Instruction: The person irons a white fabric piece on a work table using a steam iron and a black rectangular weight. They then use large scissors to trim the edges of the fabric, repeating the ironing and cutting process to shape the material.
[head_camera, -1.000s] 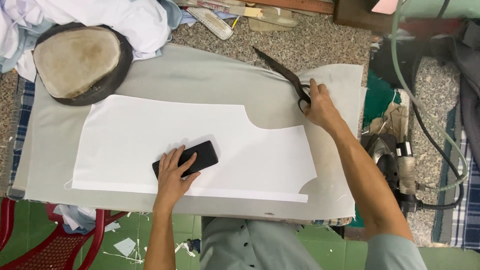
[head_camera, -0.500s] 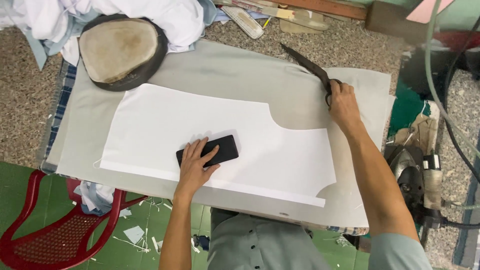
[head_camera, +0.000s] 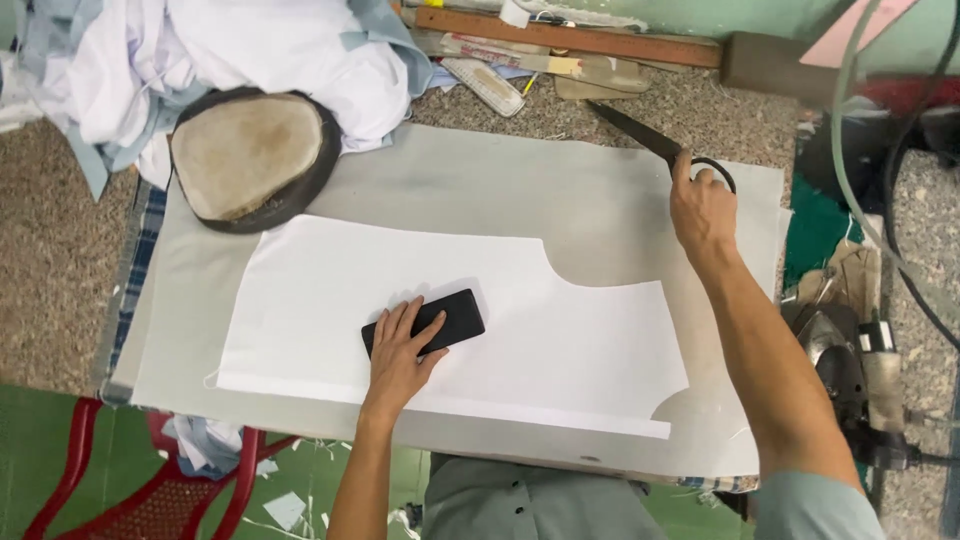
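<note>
**White cut panel pinned flat, shears in the other hand**

White fabric panel lies at frame centre on the grey pressing cloth. It looks light, limp and prone to sliding, so the left hand presses flat-fingered on a black block weighting it. At upper right, the right hand clasps the loops of dark shears, which look heavy and rigid and are best held there.

Bright, even light; blurred right edge

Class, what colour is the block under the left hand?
Black block, under the left hand; head view.
</note>
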